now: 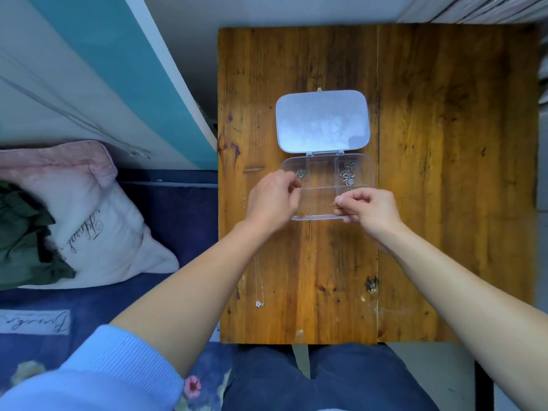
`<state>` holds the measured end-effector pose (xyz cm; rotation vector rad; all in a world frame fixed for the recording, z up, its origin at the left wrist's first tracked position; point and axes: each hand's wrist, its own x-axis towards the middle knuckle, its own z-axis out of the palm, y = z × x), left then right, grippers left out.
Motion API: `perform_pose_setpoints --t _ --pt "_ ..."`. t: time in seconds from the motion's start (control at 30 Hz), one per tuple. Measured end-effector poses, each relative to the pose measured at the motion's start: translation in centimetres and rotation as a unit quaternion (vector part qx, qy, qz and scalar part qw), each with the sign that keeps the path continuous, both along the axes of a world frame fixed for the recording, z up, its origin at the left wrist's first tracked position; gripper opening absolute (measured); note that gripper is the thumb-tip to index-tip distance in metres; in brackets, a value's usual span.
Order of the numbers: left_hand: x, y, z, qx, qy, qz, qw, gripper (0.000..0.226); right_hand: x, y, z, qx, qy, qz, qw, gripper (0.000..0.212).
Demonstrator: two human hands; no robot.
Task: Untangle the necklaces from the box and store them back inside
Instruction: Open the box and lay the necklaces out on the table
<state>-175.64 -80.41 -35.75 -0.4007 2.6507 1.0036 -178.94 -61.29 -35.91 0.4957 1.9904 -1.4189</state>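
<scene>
A clear plastic compartment box (367, 166) lies open on the wooden table (444, 173), its lid (322, 121) folded back flat. A tangle of silver chain (349, 172) fills the box's far right compartment, and a small silver piece (301, 173) sits in the far left one. My left hand (272, 200) and my right hand (367, 207) hover over the near compartments, both pinching a thin gold necklace (336, 206) stretched between them; part of it (301, 215) hangs at the box's near edge. A silver pendant necklace (258, 287) lies straight on the table near its left edge.
A bit of gold chain (243, 203) lies on the table left of my left hand. A bed with a blue cover (148, 292) and a white and pink pillow (98, 221) stands left of the table. My knees (326, 378) are under the table's near edge.
</scene>
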Motion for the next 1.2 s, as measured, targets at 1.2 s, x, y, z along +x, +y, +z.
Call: perform_pose_setpoints --t 1.2 --pt "3.8 -5.1 5.1 0.301 -0.197 0.089 0.929 0.031 7.9 2.2 3.6 -0.056 -0.113 -0.199 0.972 0.005"
